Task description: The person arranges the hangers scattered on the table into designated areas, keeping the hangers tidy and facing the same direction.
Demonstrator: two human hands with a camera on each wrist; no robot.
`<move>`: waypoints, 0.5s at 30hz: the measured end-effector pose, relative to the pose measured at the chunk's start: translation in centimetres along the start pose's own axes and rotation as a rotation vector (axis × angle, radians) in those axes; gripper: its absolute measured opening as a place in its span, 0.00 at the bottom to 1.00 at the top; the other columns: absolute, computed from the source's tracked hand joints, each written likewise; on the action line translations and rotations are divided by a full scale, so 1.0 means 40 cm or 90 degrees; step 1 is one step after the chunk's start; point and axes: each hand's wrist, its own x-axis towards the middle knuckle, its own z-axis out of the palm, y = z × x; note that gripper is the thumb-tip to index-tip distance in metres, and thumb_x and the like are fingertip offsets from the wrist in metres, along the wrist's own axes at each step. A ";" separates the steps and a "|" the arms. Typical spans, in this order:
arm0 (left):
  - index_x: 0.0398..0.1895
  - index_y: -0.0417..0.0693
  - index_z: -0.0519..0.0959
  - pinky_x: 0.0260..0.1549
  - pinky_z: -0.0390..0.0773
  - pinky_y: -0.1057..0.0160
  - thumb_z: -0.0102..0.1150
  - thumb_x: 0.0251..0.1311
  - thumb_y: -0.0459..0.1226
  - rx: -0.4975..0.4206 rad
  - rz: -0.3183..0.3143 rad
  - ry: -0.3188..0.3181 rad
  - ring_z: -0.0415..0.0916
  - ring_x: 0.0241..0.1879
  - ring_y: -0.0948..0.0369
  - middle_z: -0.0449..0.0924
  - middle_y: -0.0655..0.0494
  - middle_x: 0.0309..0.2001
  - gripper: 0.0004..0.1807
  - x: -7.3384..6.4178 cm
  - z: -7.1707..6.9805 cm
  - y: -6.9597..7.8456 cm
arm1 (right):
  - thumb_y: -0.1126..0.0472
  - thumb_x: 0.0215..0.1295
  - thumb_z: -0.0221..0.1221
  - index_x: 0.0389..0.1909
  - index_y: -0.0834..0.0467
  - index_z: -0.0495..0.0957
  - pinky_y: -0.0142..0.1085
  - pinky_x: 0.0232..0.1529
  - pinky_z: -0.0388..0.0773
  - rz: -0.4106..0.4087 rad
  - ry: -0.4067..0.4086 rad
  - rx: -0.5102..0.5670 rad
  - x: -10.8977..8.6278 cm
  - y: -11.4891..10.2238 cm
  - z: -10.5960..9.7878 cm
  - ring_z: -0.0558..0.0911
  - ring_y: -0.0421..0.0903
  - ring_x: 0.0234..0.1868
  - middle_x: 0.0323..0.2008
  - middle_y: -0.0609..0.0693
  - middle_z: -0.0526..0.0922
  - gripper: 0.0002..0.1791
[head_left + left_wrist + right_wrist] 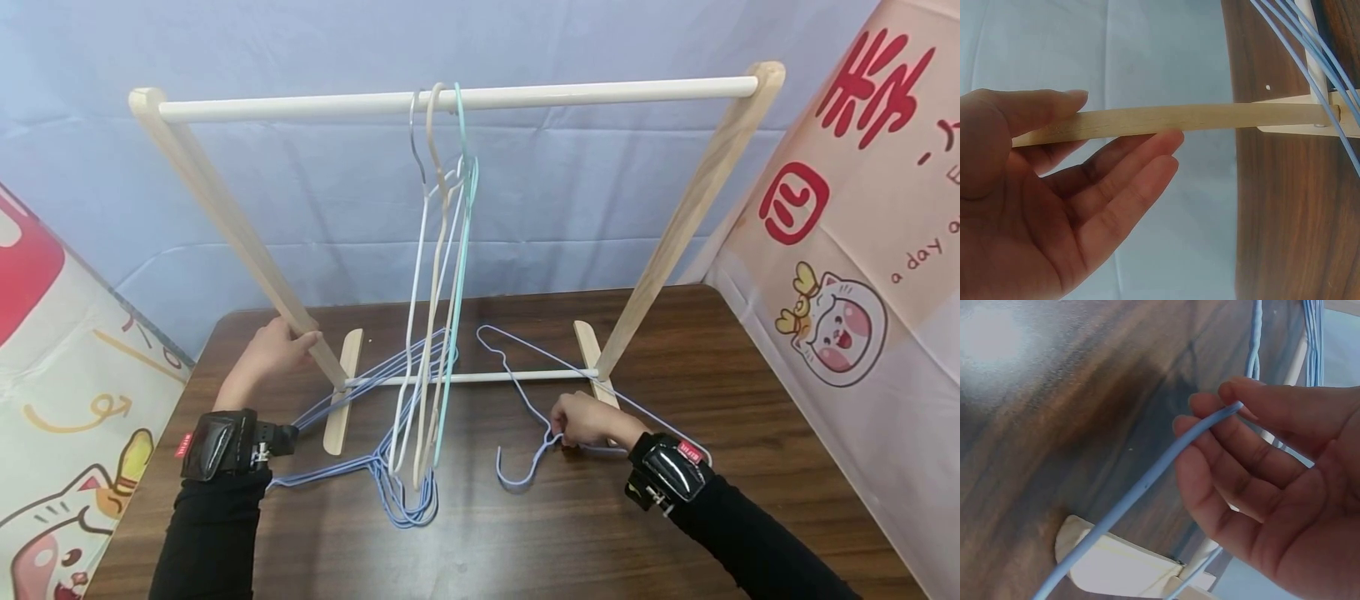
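My left hand (273,354) grips the left wooden post (215,200) of a small clothes rack, low down. In the left wrist view the thumb lies on one side of the post (1204,117) and the fingers on the other. My right hand (588,419) pinches a blue hanger (517,483) by its shoulder near the hook, just above the table. The right wrist view shows the blue wire (1141,487) between thumb and fingertips. Several more blue hangers (408,523) lean in a bundle across the rack's lower bar, between the hands.
White, beige and mint hangers (438,267) hang together near the middle of the top rail (600,94). The rack's wooden feet (341,425) stand on a brown table (487,558). A pale blue cloth (300,200) hangs behind, with printed panels (817,208) at both sides.
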 end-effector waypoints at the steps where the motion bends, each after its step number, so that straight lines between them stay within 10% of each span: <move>1: 0.56 0.27 0.66 0.31 0.74 0.55 0.43 0.67 0.40 0.000 -0.001 -0.001 0.80 0.35 0.47 0.74 0.29 0.44 0.23 0.000 0.000 0.001 | 0.75 0.36 0.62 0.16 0.59 0.77 0.29 0.21 0.64 0.000 -0.001 -0.005 0.000 -0.002 -0.003 0.68 0.38 0.18 0.12 0.41 0.72 0.08; 15: 0.56 0.28 0.66 0.37 0.74 0.50 0.42 0.68 0.40 -0.008 -0.009 -0.001 0.79 0.37 0.46 0.73 0.28 0.46 0.24 -0.001 0.002 0.004 | 0.79 0.35 0.58 0.18 0.62 0.77 0.27 0.13 0.64 0.015 -0.020 0.016 -0.004 -0.016 -0.029 0.67 0.37 0.12 0.12 0.44 0.72 0.10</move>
